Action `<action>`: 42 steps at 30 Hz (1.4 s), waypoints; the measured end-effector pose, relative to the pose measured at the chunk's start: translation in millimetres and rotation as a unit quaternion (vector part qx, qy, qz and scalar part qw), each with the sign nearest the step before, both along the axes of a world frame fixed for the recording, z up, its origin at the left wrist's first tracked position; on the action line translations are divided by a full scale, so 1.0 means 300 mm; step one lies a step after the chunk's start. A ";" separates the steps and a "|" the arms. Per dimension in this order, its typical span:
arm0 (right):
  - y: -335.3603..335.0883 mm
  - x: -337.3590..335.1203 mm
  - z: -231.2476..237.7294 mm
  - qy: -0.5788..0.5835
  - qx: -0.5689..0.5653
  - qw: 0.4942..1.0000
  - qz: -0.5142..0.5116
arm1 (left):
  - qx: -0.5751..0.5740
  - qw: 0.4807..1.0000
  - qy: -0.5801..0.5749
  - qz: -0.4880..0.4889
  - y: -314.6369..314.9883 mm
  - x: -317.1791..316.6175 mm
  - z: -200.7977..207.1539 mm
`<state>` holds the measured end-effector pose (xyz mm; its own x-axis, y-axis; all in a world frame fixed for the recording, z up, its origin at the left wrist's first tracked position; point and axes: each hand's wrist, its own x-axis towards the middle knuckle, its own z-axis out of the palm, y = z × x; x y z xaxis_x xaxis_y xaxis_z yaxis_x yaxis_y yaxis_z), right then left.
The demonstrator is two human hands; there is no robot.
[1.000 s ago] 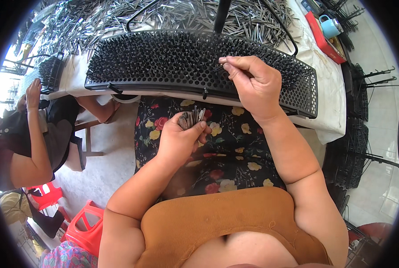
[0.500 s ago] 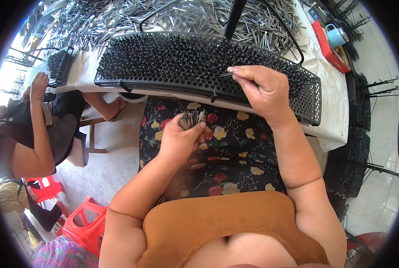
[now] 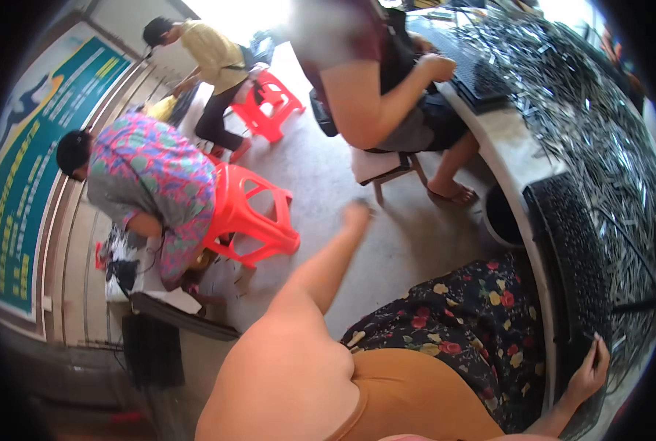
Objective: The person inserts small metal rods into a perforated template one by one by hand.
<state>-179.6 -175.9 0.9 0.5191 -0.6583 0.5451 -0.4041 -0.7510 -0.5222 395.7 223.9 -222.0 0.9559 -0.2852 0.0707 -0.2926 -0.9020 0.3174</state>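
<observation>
My left hand [image 3: 357, 214] is stretched out over the floor, left of my lap, and smeared by motion. It is closed around a dark bundle of thin metal strips, of which only a blurred patch shows at the fingers. Far to the right, my right hand [image 3: 589, 373] is at the near end of a long black perforated rack [image 3: 559, 242] packed with upright dark pieces. Its thumb and fingertips are pinched together at the rack's edge; whatever they hold is too small to make out. Loose metal strips [image 3: 600, 125] cover the table behind the rack.
A person [image 3: 357, 88] sits on a stool at the table, working at another rack [image 3: 482, 81]. On the left a person in a patterned shirt [image 3: 152, 162] sits on a red plastic stool [image 3: 251, 213]. Further back are a person in yellow [image 3: 214, 55] and a dark bucket [image 3: 502, 220].
The view has swung to the left. My left hand has moved from above my lap out over the floor. My right hand stays by the rack, now at its edge.
</observation>
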 end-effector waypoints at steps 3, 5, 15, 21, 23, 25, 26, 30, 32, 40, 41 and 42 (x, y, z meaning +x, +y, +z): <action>0.017 -0.112 -0.034 0.021 0.011 0.998 -0.051 | -0.138 0.936 0.006 0.324 0.263 0.217 0.316; -0.024 -0.038 -0.087 -0.067 0.052 0.996 0.011 | -0.279 0.793 -0.249 0.480 0.718 0.379 0.576; 0.160 0.007 0.105 -0.007 -0.041 0.996 -0.081 | 0.005 0.996 0.046 0.071 0.045 0.145 0.171; 0.094 0.088 0.079 -0.016 -0.068 0.997 -0.023 | -0.192 0.895 0.320 -0.246 -0.476 -0.539 0.235; 0.089 0.082 0.074 -0.034 -0.073 0.997 -0.021 | -0.232 0.861 0.307 -0.334 -0.605 -0.705 0.364; 0.076 0.065 0.053 -0.030 -0.074 0.996 -0.031 | -0.238 0.832 0.309 -0.394 -0.695 -0.846 0.454; 0.065 0.054 0.045 -0.025 -0.074 0.996 -0.038 | -0.248 0.812 0.294 -0.439 -0.731 -0.913 0.492; 0.070 0.057 0.058 -0.017 -0.090 0.995 -0.045 | -0.267 0.722 0.436 -0.466 -0.793 -1.160 0.591; 0.063 0.066 0.055 -0.006 -0.093 0.995 -0.038 | -0.260 0.680 0.495 -0.474 -0.805 -1.246 0.577; 0.041 0.089 0.027 -0.003 -0.124 0.992 -0.020 | -0.236 0.687 0.586 -0.358 -0.822 -1.269 0.570; 0.042 0.089 0.027 0.000 -0.135 0.990 -0.032 | -0.234 0.690 0.584 -0.358 -0.819 -1.263 0.569; 0.043 0.090 0.025 0.003 -0.145 0.988 -0.044 | -0.232 0.696 0.570 -0.369 -0.816 -1.254 0.567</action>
<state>-152.5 -162.9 8.4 0.4711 -0.5168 0.7149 -0.4761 -0.8312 -0.2871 19.5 -21.0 -51.9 0.0709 -0.9281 -0.3655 0.0580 -0.3620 0.9304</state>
